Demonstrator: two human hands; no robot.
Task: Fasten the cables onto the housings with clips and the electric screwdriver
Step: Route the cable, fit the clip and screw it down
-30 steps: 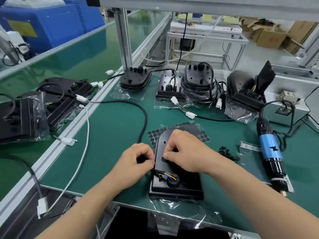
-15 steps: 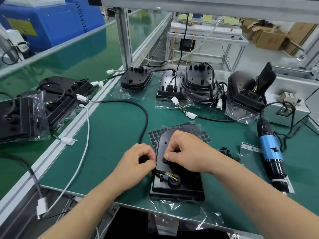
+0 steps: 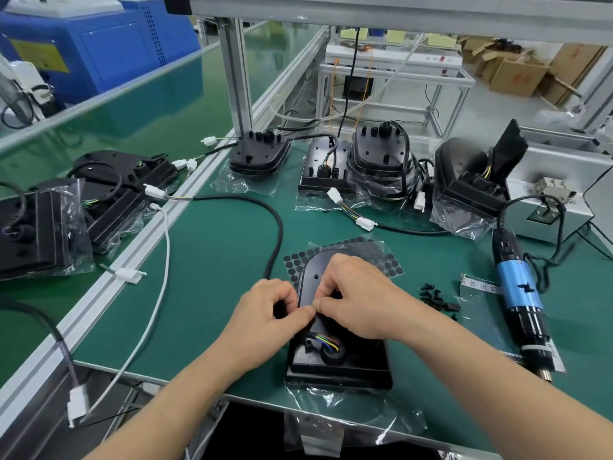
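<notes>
Both hands meet low in the frame's centre over a black housing [image 3: 338,356] on the green tabletop [image 3: 215,260]: the left hand [image 3: 265,313] pinches its cable [image 3: 277,234] at the housing's edge, and the right hand [image 3: 358,293] is curled tight over the same spot, its hold hidden. The electric screwdriver [image 3: 520,293] lies untouched at right, loose clips [image 3: 434,293] beside it. This fastening looks barely begun; other housings [image 3: 381,157] wait along the upper frame.

under my hands the housing [image 3: 338,363] was matt black plastic on crinkled clear film [image 3: 365,416]. the bench mat [image 3: 212,267] looked smooth, faintly glossy green. to the right the screwdriver [image 3: 519,293] had a shiny blue metallic sleeve. the frame post [image 3: 234,71] was brushed aluminium.
</notes>
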